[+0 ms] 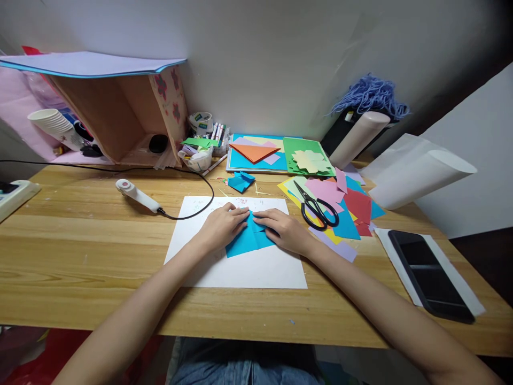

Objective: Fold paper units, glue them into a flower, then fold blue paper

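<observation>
A folded sheet of blue paper (249, 239) lies on a white sheet (244, 275), its point toward the far side. From its left edge, my left hand (221, 225) holds it down with bent fingers close together near the point. Opposite, my right hand (282, 230) grips the right side, fingertips by the small flap at the top. The two hands nearly meet there, and the undersides of the fingers are hidden. Just beyond the white sheet sits a small folded blue paper piece (241, 182). Black-handled scissors (316, 207) rest on coloured paper scraps right of my right hand.
A white corded tool (137, 195) lies at left, its black cable crossing the table. Behind stand an open cardboard box (120, 115) and a tub of markers (198, 158). An orange folded paper (255, 153) lies at the back. A phone (430, 275) and paper rolls are at right.
</observation>
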Tool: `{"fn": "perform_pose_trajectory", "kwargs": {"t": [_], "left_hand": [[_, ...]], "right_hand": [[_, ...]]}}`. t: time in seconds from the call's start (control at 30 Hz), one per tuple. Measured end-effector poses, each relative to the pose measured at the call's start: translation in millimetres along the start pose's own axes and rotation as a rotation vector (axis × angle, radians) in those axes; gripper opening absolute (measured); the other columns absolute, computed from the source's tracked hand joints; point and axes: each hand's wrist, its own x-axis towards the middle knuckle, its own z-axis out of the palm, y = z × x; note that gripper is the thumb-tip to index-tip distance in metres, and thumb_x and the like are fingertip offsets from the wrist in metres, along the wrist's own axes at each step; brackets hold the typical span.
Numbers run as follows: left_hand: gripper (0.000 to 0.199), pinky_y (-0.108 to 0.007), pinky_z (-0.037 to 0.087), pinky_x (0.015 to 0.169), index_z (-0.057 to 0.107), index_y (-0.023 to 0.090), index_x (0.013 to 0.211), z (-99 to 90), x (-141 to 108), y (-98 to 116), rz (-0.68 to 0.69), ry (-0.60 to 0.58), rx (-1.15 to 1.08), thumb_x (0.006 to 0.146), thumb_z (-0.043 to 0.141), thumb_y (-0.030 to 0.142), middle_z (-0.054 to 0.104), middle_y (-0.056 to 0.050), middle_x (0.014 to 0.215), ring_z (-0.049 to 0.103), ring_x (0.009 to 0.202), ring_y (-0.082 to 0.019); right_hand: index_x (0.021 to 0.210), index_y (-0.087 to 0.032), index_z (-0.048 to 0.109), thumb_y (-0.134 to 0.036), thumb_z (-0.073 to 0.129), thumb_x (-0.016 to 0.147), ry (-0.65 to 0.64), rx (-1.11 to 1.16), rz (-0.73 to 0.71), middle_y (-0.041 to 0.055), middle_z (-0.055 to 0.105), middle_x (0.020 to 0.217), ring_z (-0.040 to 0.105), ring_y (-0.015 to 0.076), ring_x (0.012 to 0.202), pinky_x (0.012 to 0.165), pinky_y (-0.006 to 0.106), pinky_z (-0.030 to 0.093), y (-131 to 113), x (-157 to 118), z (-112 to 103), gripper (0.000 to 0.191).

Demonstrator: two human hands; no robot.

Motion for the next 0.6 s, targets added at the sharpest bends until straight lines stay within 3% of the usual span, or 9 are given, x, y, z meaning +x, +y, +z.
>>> {"fn": "perform_pose_trajectory", "kwargs": {"t": [0.17,0.4,0.6], "left_hand": [[0.04,-0.038,0.046,0.079,0.053,0.019,0.117,2.6,0,12,-0.065,0.05,-0.026,0.086,0.043,0.042,0.06,-0.005,0.116,0.049,0.094,-0.023],[0.042,-0.039,0.043,0.08,0.049,0.019,0.121,7.9,2,19,-0.091,0.047,0.015,0.085,0.043,0.041,0.058,-0.009,0.11,0.047,0.095,-0.025],[0.043,-0.039,0.042,0.082,0.047,0.018,0.122,6.0,3,20,-0.1,0.018,0.034,0.085,0.042,0.04,0.057,-0.008,0.111,0.046,0.097,-0.025]], "right_hand": [[0.111,-0.022,0.058,-0.008,0.047,0.079,0.005,-0.036,0.013,0.0078,0.057,0.118,0.045,0.0245,0.115,0.092,0.048,0.044,1,1,-1,0.037],[0.11,-0.022,0.058,-0.011,0.049,0.077,-0.015,-0.053,-0.003,0.0081,0.058,0.116,0.045,0.0253,0.115,0.091,0.048,0.044,5,2,-3,0.036],[0.107,-0.02,0.06,-0.016,0.051,0.078,-0.036,-0.079,-0.015,0.0083,0.061,0.107,0.049,0.0242,0.105,0.088,0.042,0.045,-1,5,-9,0.031]]}}
